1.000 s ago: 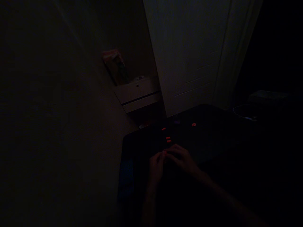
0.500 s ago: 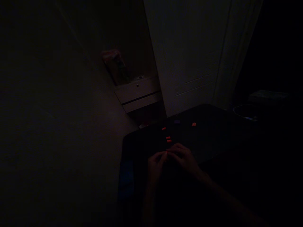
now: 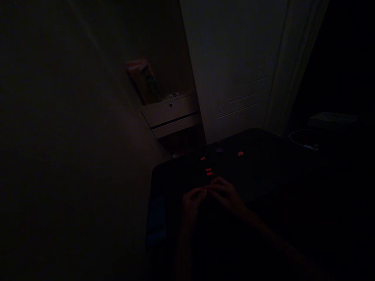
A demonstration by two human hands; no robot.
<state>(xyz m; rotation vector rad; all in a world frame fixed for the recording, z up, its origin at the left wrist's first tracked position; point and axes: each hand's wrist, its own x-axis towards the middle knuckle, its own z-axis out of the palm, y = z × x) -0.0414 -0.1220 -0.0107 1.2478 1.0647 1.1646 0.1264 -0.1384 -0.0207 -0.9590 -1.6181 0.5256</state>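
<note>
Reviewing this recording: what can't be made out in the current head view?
Head view:
Anything held between the left hand and right hand: hidden by both hands and darkness.
Markings on the two adjacent orange pieces: too small.
Near edge of the dark table: lost in shadow.
What the blue item is: too dim.

1. Between my left grip [image 3: 191,198] and right grip [image 3: 226,192], a reddish bit [image 3: 204,189] is mostly hidden by fingers.
2. Beyond, the purplish item [image 3: 219,150] is too dim to name.
3. Behind, my left forearm [image 3: 185,236] is cut off.
</note>
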